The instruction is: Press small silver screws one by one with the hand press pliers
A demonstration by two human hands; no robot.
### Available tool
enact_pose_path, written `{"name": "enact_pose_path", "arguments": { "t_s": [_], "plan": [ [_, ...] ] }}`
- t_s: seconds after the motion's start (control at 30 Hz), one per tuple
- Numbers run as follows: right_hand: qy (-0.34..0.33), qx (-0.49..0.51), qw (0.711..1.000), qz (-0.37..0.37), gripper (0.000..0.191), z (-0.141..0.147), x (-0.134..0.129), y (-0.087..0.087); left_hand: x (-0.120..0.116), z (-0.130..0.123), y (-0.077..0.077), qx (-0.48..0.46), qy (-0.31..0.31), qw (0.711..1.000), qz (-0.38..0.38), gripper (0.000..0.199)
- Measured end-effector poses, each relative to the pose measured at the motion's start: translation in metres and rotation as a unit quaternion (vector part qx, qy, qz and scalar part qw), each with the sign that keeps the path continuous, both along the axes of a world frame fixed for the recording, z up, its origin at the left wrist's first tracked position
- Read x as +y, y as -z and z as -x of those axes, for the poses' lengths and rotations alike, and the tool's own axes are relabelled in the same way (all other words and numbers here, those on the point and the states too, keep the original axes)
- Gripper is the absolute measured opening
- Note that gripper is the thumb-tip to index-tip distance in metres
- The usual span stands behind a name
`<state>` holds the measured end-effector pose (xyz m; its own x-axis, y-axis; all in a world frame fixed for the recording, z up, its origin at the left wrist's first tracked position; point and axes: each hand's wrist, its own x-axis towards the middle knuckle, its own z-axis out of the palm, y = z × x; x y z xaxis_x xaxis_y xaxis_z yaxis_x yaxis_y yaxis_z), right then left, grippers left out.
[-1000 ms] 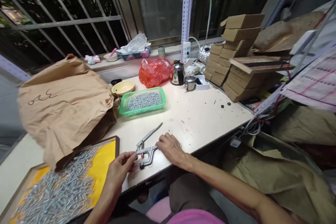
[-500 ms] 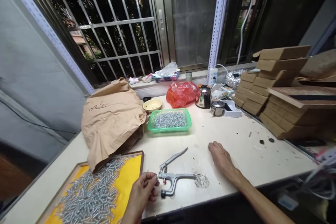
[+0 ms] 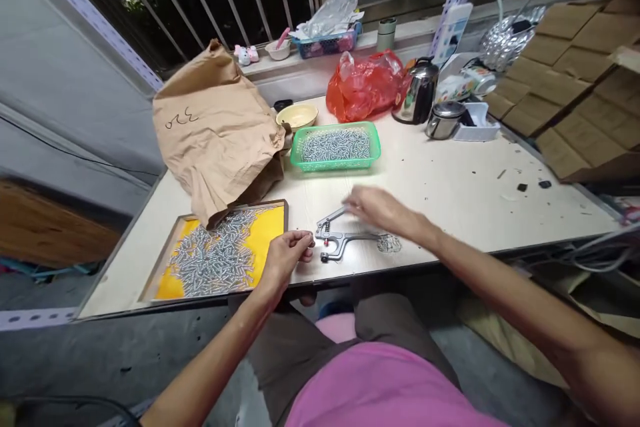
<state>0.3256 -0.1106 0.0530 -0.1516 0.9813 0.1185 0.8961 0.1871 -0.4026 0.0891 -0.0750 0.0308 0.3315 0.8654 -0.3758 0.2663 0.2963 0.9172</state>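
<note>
Grey hand-press snap pliers [image 3: 345, 237] lie on the table with their spring-loaded handle raised. My right hand [image 3: 377, 208] is over the tip of that upper handle, blurred by motion; whether its fingers grip it I cannot tell. Just left of the jaws, my left hand [image 3: 290, 252] is closed in a pinch, with something small and dark at the fingertips that is too small to name. Beside it a shallow tray [image 3: 286, 213] with a yellow lining carries a heap of small silvery metal pins [image 3: 213, 260].
A green basket [image 3: 336, 165] of similar pins stands behind the pliers. A brown paper bag [image 3: 215, 127] overhangs the tray. Farther back are a cream bowl [image 3: 299, 115], a red plastic bag [image 3: 363, 87], a kettle [image 3: 416, 93] and a metal cup [image 3: 443, 123]. Cardboard boxes [image 3: 575, 80] stack at right.
My right hand has moved left from the bare tabletop to the pliers' upper handle. The left hand stays pinched beside the jaws. The view has tilted down, showing my lap.
</note>
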Motion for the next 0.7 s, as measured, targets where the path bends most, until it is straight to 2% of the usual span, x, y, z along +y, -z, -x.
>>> {"name": "enact_pose_path", "arguments": {
  "t_s": [0.1, 0.2, 0.27, 0.47, 0.7],
  "plan": [
    [-0.004, -0.071, 0.994, 0.08, 0.016, 0.028, -0.042, 0.035, 0.004, 0.0, 0.006, 0.006, 0.009, 1.0, 0.02, 0.04],
    [0.034, -0.13, 0.986, 0.094, 0.014, 0.036, -0.054, 0.055, 0.006, -0.003, 0.011, 0.008, 0.014, 0.999, 0.047, 0.039],
    [0.041, -0.151, 0.983, 0.097, 0.017, 0.034, -0.051, 0.058, 0.005, -0.006, 0.013, 0.021, 0.018, 0.998, 0.053, 0.037],
    [0.02, -0.168, 0.981, 0.099, 0.019, 0.027, -0.044, 0.054, -0.001, -0.013, 0.02, 0.105, 0.042, 0.993, 0.018, 0.033],
    [0.032, -0.179, 0.979, 0.088, 0.019, 0.03, -0.047, 0.055, -0.003, -0.017, 0.026, 0.151, 0.056, 0.986, 0.032, 0.037]
  ]
}}
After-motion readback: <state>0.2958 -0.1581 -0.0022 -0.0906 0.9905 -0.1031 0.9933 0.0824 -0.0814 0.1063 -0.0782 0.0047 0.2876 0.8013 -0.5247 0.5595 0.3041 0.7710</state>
